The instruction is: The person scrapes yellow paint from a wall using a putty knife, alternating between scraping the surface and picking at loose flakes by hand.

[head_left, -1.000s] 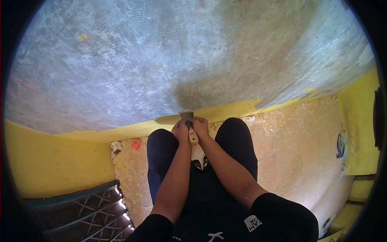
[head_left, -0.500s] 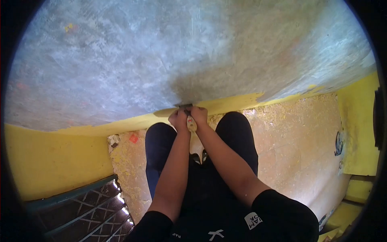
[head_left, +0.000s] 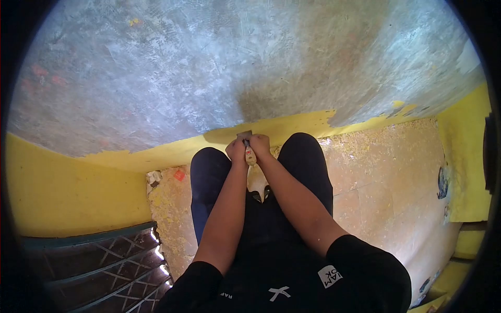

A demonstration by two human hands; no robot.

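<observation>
Both of my hands grip one scraper [head_left: 250,155], a flat metal blade on a pale handle. My left hand [head_left: 236,150] is closed around its left side, and my right hand [head_left: 261,143] is closed around its right side. The blade points away from me at the yellow strip along the bottom of the wall [head_left: 209,62]; whether its edge touches the paint cannot be made out. Above that strip the wall is bare and grey, with a ragged paint edge.
Paint flakes litter the tiled floor [head_left: 365,193]. A red scrap [head_left: 179,175] and a whitish lump [head_left: 154,178] lie by the left corner. A metal lattice gate [head_left: 104,261] stands at lower left. Some dark plastic [head_left: 442,182] lies near the right yellow wall [head_left: 464,156].
The scraper's blade shows more of its face now and lies over the yellow strip, lower than the grey edge. Both hands keep their grip. The view has shifted slightly.
</observation>
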